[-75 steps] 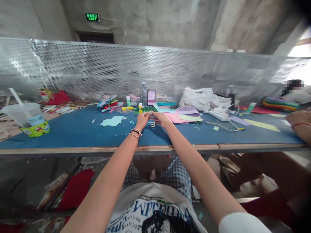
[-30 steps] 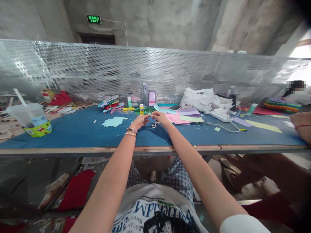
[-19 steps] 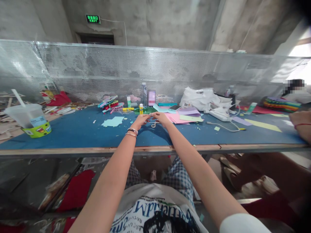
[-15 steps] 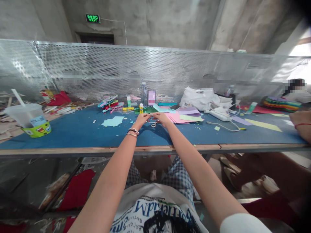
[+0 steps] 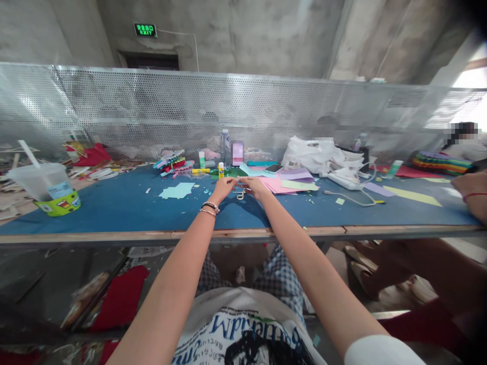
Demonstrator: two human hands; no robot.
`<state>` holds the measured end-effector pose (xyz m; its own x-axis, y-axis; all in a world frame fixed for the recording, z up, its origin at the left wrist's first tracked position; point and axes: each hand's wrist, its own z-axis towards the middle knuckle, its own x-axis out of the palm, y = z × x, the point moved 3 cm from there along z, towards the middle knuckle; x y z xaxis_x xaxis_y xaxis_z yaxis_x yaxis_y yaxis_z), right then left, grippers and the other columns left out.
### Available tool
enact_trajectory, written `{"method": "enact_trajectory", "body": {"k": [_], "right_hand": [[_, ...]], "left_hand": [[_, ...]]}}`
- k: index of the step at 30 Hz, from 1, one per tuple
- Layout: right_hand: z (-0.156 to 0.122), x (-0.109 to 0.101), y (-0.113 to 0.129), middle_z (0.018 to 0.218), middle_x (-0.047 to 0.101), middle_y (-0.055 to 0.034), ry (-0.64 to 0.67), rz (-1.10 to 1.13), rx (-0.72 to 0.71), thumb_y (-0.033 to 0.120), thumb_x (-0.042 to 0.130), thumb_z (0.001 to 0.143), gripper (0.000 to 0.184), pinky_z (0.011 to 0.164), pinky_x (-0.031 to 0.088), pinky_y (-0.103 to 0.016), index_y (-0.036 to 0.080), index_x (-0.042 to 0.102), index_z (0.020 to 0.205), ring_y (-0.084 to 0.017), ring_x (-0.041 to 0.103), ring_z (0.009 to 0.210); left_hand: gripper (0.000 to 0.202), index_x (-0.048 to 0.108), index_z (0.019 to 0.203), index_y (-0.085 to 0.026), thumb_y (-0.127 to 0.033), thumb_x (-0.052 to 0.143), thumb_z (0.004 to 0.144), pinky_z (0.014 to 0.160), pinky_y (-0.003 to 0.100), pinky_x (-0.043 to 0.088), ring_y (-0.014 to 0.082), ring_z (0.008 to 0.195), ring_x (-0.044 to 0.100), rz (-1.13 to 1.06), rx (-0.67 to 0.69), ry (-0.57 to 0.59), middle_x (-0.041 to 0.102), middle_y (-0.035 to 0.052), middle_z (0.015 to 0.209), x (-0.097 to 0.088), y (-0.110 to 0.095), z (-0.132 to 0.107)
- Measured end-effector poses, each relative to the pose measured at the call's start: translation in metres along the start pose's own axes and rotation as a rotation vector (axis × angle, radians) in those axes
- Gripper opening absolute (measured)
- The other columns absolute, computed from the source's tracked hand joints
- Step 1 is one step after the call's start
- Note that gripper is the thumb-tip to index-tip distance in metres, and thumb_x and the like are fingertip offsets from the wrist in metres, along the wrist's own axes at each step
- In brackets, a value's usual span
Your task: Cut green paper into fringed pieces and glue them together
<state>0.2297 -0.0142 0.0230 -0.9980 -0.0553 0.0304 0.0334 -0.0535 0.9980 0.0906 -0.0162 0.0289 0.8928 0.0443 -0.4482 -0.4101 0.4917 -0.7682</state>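
My left hand and my right hand meet over the middle of the blue table top. Fingertips of both are pinched together around something small and pale, too tiny to name. Just below them lies a pale looped handle, perhaps of scissors, partly hidden by the hands. An upright yellow glue stick stands right behind my left hand. Sheets of pink paper lie beside my right hand. Left of my left hand is a light-blue paper piece with cut edges.
A plastic cup with a straw stands at the left. Behind the hands are a water bottle, a lit phone and bundled markers. To the right are a white plastic bag, a white cable and another person's hand.
The fingers of my right hand have shifted slightly and stretch a little more over the small pale thing. Both arms stay almost where they were.
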Motion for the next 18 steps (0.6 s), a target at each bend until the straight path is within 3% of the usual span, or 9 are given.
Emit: {"method": "enact_trajectory", "body": {"k": [10,18], "right_hand": [[0.0011,-0.0018,-0.0009,0.09,0.068,-0.0029,-0.021,0.02,0.0,0.036,0.069,0.069,0.022,0.058,0.036,-0.02,0.017,0.067,0.08,-0.009,0.057,0.072],[0.0026,-0.0003,-0.0009,0.084,0.065,-0.0023,-0.019,-0.014,-0.03,0.037,0.068,0.069,0.022,0.055,0.035,-0.021,0.017,0.066,0.077,-0.009,0.054,0.067]], "left_hand": [[0.022,0.069,0.091,-0.01,-0.023,0.056,0.079,0.068,0.026,0.051,0.0142,0.066,0.063,-0.085,-0.014,-0.017,0.071,0.0082,0.087,0.0007,0.0027,0.0026],[0.021,0.068,0.09,-0.009,-0.021,0.055,0.079,0.067,0.026,0.051,0.0147,0.066,0.063,-0.066,-0.001,-0.016,0.07,0.0096,0.089,0.0015,0.0011,0.001]]}}
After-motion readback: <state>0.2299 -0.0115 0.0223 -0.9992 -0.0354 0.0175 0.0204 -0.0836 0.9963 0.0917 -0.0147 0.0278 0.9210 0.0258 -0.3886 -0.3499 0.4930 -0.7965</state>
